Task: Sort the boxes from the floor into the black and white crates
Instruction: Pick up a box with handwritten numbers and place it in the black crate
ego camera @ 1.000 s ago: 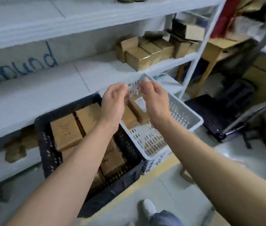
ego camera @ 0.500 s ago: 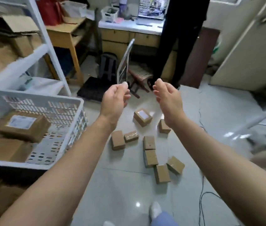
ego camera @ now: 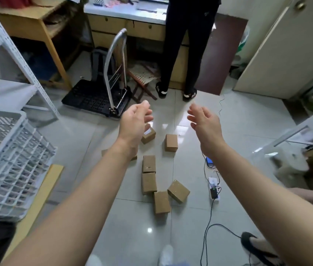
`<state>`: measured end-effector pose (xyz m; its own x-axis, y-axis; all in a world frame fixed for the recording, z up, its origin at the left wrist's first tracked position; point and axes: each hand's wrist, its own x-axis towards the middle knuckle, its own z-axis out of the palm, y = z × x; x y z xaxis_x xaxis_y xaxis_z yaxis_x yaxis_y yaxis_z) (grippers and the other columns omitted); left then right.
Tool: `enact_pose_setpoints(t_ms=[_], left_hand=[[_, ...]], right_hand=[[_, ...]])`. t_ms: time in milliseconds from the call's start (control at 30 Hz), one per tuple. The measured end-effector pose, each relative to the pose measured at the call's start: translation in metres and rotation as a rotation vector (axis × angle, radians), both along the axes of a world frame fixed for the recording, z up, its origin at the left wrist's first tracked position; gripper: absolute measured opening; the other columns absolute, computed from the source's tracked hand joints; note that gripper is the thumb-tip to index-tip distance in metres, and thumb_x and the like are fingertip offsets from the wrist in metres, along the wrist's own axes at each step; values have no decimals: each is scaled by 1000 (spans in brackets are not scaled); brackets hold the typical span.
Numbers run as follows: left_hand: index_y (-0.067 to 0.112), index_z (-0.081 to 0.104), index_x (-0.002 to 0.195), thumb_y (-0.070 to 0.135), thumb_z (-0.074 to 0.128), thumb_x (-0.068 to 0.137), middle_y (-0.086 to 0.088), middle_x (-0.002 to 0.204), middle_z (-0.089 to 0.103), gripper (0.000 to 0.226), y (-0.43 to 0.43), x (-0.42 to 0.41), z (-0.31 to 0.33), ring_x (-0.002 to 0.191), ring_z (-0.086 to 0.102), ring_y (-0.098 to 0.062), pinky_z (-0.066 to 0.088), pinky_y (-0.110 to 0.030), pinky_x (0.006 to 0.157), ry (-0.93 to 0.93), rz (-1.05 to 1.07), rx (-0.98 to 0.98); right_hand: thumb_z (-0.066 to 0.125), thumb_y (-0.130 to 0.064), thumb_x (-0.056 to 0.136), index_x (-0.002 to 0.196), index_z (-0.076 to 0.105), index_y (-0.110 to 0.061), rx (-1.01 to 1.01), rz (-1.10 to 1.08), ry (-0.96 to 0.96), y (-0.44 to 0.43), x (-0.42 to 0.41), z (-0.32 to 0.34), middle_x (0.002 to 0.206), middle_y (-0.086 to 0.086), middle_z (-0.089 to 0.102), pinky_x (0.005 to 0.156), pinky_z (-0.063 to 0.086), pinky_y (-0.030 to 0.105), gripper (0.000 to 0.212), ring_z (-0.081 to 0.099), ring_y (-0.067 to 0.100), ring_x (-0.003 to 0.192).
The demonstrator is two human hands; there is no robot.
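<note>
Tiled floor (ego camera: 238, 131), brown boxes (ego camera: 149, 164) scattered — left hand (ego camera: 135, 124) and right hand (ego camera: 205, 122) hover above them, fingers loosely spread, holding nothing — white crate (ego camera: 7, 169) at left.

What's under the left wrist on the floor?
Below the left hand, brown box edges show on either side of the wrist. The middle is covered, so whether it is one box or two cannot be told.

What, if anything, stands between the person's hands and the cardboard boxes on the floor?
Nothing visible does. The left hand and right hand are open and empty, held out over the boxes, with only air between. The power strip and its cable lie on the floor to the right of the boxes, off that path.
</note>
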<state>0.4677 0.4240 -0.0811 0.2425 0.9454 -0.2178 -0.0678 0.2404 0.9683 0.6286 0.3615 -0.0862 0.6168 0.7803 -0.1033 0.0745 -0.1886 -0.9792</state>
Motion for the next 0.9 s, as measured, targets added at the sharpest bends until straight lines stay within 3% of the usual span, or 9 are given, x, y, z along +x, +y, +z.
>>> enact_pose_setpoints(t_ms=[300, 667, 800, 900], left_hand=[[17, 61, 90, 33, 48, 96, -1, 92, 61, 22, 51, 43, -13, 90, 60, -17, 50, -40, 92, -7, 181, -46], [16, 62, 91, 32, 49, 94, 1, 90, 61, 20, 198, 82, -17, 88, 62, -16, 51, -39, 92, -46, 198, -68], [18, 62, 90, 32, 50, 93, 2, 90, 62, 19, 241, 88, -13, 87, 62, -15, 50, -38, 91, -29, 199, -61], [17, 62, 90, 33, 51, 94, 1, 90, 62, 20, 265, 94, -19, 89, 63, -16, 51, -37, 90, -50, 219, -81]], right_hand=[[51, -46, 93, 89, 62, -26, -26, 75, 47, 56, 66, -23, 97, -4, 65, 89, 49, 32, 23, 61, 15, 100], [50, -50, 91, 87, 63, -30, -47, 124, -39, 212, 94, -16, 98, -4, 66, 93, 49, 36, 25, 62, 16, 100], [50, -48, 91, 95, 63, -6, -60, 175, -42, 259, 91, -12, 111, 16, 64, 96, 47, 47, 44, 58, 32, 107], [50, -46, 93, 90, 64, -20, -78, 236, -74, 293, 91, -13, 99, 4, 67, 85, 49, 34, 30, 61, 23, 102]])
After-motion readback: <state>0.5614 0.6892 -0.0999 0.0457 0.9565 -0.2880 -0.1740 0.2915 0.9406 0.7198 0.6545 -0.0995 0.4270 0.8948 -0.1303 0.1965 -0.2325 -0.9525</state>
